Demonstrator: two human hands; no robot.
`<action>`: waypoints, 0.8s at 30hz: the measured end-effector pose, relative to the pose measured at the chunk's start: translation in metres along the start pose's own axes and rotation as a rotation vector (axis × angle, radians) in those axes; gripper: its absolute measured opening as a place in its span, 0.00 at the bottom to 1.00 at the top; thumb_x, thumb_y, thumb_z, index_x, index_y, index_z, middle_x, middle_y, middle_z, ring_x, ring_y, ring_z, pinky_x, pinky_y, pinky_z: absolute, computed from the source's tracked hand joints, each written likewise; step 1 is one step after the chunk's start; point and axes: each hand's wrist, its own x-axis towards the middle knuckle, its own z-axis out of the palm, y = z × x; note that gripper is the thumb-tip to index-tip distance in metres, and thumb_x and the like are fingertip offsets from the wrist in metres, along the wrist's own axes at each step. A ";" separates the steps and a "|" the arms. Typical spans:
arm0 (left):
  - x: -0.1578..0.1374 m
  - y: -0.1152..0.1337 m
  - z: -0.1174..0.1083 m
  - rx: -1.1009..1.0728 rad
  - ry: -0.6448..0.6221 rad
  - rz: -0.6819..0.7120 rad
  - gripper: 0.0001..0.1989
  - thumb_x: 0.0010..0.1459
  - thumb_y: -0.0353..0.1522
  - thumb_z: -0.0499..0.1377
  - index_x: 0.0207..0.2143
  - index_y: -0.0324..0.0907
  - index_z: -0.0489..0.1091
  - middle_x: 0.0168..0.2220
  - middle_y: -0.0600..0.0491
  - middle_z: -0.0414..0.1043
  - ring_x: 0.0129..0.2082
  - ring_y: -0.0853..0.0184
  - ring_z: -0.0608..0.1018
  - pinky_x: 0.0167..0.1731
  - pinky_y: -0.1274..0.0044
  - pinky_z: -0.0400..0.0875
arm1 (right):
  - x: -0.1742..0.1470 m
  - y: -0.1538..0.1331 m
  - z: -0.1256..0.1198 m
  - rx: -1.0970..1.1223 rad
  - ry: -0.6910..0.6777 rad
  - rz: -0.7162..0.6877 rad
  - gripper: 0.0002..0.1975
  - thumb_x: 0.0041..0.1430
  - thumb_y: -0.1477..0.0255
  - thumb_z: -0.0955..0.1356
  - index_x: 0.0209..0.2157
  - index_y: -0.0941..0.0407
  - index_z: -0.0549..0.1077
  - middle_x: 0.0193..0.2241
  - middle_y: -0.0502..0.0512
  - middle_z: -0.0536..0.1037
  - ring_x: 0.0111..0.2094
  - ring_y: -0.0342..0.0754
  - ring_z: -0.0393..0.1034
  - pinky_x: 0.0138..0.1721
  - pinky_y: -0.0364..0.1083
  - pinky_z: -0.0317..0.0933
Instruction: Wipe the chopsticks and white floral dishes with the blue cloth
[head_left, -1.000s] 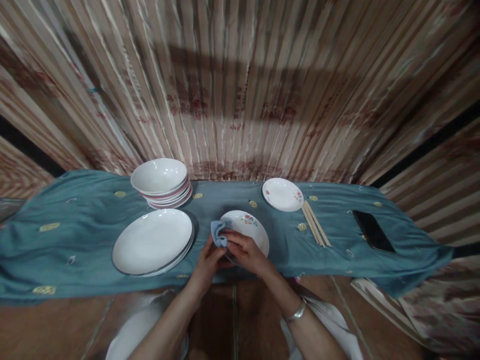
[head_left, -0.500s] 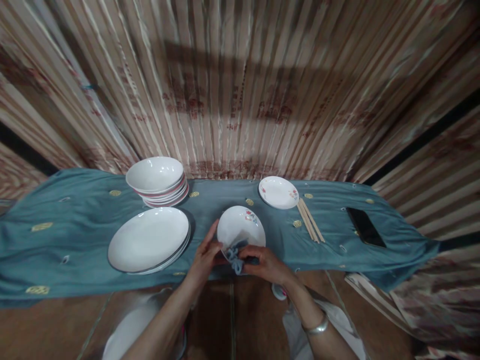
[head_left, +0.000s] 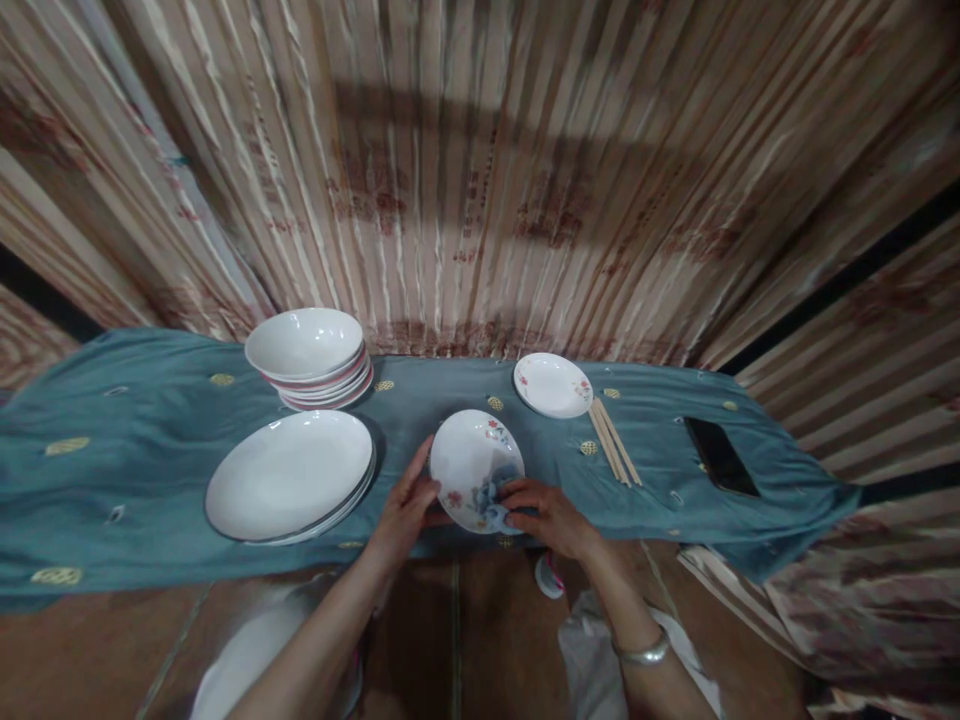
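Note:
A small white plate with red and blue flowers (head_left: 469,455) is tilted toward me near the table's front edge. My left hand (head_left: 409,500) grips its left rim, thumb on the upper face and the other fingers partly hidden behind it. A bluish-grey cloth (head_left: 491,500), blurred by motion, is pinched in my right hand (head_left: 544,512) and pressed on the lower right of the plate. Left of my hands lies a stack of large oval plates (head_left: 292,475). Behind that stack stands a pile of white bowls with red rims (head_left: 311,350).
Another flowered plate (head_left: 553,385) lies at the back, with several wooden chopsticks (head_left: 615,442) beside it. A black phone (head_left: 720,455) rests farther right. A teal patterned cloth (head_left: 150,440) covers the table, and a striped curtain (head_left: 450,180) hangs right behind it.
My right hand has moved the cloth rightward across the plate, uncovering a red flower at the lower left. My left hand keeps its hold on the rim. The whole view has shifted slightly.

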 end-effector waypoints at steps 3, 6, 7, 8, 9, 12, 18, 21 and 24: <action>-0.001 0.004 0.004 -0.011 -0.005 -0.006 0.43 0.48 0.38 0.65 0.65 0.51 0.51 0.46 0.49 0.76 0.38 0.57 0.79 0.30 0.69 0.77 | 0.005 0.010 0.002 -0.086 0.051 0.000 0.07 0.55 0.74 0.68 0.33 0.53 0.80 0.41 0.56 0.79 0.44 0.52 0.74 0.48 0.53 0.66; -0.001 0.005 0.005 -0.020 0.002 -0.009 0.42 0.48 0.37 0.65 0.64 0.51 0.53 0.47 0.50 0.76 0.38 0.57 0.79 0.31 0.69 0.77 | 0.012 0.019 0.010 -0.207 0.180 -0.011 0.08 0.56 0.75 0.67 0.34 0.54 0.79 0.42 0.57 0.78 0.45 0.52 0.73 0.49 0.54 0.65; 0.000 0.005 0.005 -0.018 0.004 -0.009 0.42 0.48 0.37 0.65 0.64 0.51 0.53 0.46 0.50 0.76 0.38 0.57 0.79 0.31 0.69 0.77 | 0.014 0.022 0.012 -0.248 0.231 -0.010 0.08 0.56 0.75 0.66 0.35 0.55 0.78 0.42 0.57 0.78 0.45 0.52 0.72 0.50 0.54 0.65; 0.001 0.004 0.005 -0.017 0.007 -0.007 0.42 0.48 0.37 0.65 0.64 0.51 0.53 0.46 0.50 0.76 0.38 0.57 0.79 0.31 0.69 0.77 | 0.017 0.025 0.015 -0.287 0.278 -0.009 0.09 0.57 0.75 0.66 0.35 0.55 0.78 0.43 0.58 0.78 0.46 0.52 0.72 0.51 0.55 0.65; 0.002 0.003 0.005 -0.016 0.008 -0.004 0.42 0.47 0.37 0.65 0.64 0.51 0.53 0.46 0.50 0.76 0.38 0.57 0.79 0.31 0.68 0.77 | 0.020 0.027 0.018 -0.323 0.321 -0.008 0.09 0.57 0.75 0.65 0.37 0.56 0.78 0.43 0.59 0.77 0.47 0.53 0.71 0.51 0.55 0.64; 0.006 0.000 0.006 -0.006 0.018 0.002 0.42 0.46 0.36 0.65 0.64 0.51 0.54 0.40 0.51 0.77 0.36 0.58 0.78 0.30 0.67 0.78 | 0.029 0.030 0.026 -0.401 0.400 -0.023 0.13 0.59 0.75 0.63 0.43 0.57 0.76 0.47 0.62 0.76 0.50 0.54 0.68 0.55 0.57 0.61; 0.007 -0.002 0.011 0.005 0.038 0.026 0.41 0.48 0.37 0.64 0.64 0.51 0.54 0.36 0.52 0.77 0.35 0.58 0.78 0.30 0.66 0.77 | 0.049 0.029 0.041 -0.387 0.397 -0.094 0.22 0.61 0.76 0.59 0.56 0.60 0.66 0.57 0.65 0.67 0.59 0.55 0.59 0.60 0.59 0.55; 0.007 -0.003 0.010 0.004 0.040 0.027 0.42 0.47 0.37 0.64 0.64 0.51 0.54 0.35 0.53 0.77 0.35 0.58 0.78 0.30 0.67 0.77 | 0.054 0.027 0.044 -0.328 0.342 -0.108 0.23 0.62 0.74 0.58 0.58 0.59 0.65 0.59 0.65 0.64 0.61 0.54 0.56 0.61 0.60 0.53; 0.006 -0.002 0.010 0.008 0.044 0.021 0.42 0.47 0.37 0.64 0.64 0.51 0.54 0.36 0.52 0.77 0.33 0.59 0.78 0.30 0.67 0.77 | 0.054 0.019 0.045 -0.262 0.291 -0.129 0.22 0.64 0.72 0.58 0.59 0.55 0.64 0.60 0.61 0.63 0.62 0.52 0.55 0.62 0.58 0.51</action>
